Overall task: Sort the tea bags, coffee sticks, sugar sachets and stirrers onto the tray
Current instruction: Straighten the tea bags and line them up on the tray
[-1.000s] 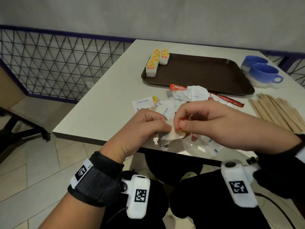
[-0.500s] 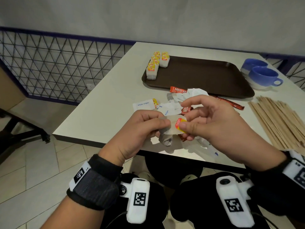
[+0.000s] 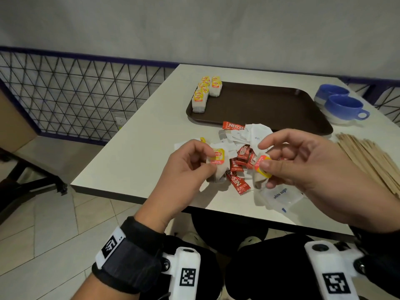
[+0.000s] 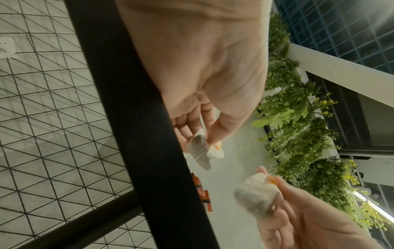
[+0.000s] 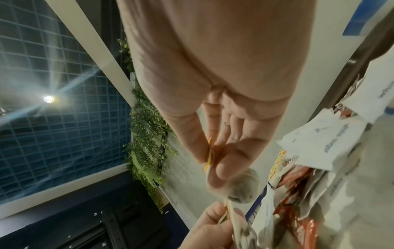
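Each hand holds its own tea bag above the table's near edge. My left hand (image 3: 194,161) pinches a white tea bag with a yellow-red tag (image 3: 217,161) (image 4: 200,151). A little to its right, my right hand (image 3: 281,161) pinches a second tea bag (image 3: 260,169) (image 5: 241,187) by its tag. Between and under the hands lies a heap of red coffee sticks (image 3: 238,167) and white sugar sachets (image 3: 279,195). The brown tray (image 3: 270,109) carries several tea bags (image 3: 204,92) in its far left corner. Wooden stirrers (image 3: 368,156) lie fanned at the right.
Two blue cups (image 3: 342,107) stand to the right of the tray. A wire mesh fence (image 3: 75,96) runs along the left behind the white table (image 3: 129,152). The table's front edge is just below the hands, with my dark-clothed knees beneath it.
The two hands, joined on one bundle a second ago, have drawn apart sideways; each now holds a separate tea bag, and the coffee sticks between them have come into view.
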`<state>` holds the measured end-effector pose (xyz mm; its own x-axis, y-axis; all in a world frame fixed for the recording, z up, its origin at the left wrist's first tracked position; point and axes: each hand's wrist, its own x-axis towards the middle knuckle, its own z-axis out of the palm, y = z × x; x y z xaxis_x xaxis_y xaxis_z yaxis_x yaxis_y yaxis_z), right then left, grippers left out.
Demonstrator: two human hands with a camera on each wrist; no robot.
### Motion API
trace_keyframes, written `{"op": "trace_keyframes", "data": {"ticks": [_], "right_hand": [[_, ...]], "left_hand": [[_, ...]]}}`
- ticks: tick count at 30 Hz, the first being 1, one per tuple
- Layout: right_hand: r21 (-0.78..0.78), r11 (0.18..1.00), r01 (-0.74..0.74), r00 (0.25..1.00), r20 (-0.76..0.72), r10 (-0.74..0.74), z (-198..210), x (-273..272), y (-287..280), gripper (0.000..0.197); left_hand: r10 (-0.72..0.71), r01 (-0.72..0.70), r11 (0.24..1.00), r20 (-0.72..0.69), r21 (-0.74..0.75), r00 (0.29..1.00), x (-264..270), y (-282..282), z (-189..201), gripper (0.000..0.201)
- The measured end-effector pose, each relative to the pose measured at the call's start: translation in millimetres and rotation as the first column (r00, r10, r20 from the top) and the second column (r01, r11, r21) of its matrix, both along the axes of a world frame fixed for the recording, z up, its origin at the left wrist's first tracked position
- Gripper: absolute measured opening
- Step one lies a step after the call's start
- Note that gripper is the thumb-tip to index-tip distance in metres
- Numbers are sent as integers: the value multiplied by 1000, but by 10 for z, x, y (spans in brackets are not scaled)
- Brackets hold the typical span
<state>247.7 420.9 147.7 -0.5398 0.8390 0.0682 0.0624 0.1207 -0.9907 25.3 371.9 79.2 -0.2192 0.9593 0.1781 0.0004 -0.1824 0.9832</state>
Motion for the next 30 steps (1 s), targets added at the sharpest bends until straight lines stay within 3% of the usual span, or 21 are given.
{"op": "trace_keyframes", "data": {"ticks": [6,9,16,19,23,30], "right_hand": [[-21,993,-116,989,90,117,44,-23,-37,34],[-31,993,-118,991,60,120,5,-144,-48,29],[37,999,-10,999,50,8,-122,-325,-39,17],[31,999,28,999,22,-28,-149,-343,-45,11],[-27,999,18,1000,-22,-18,-176,-351,-69,5],[-151,989,-6,997,-75,-5,-182,-348,-70,21]], "left_hand": [[3,-2,1000,-92,14,996,40,5,5,20],[-31,31,1000,-93,3,995,46,-7,0,27],[-223,228,974,192,-4,956,-34,-37,46,15],[-267,269,963,201,15,943,-61,-43,42,27],[-270,274,961,271,25,924,-89,-34,34,29],[-277,273,960,295,54,914,-92,-54,78,27]]}}
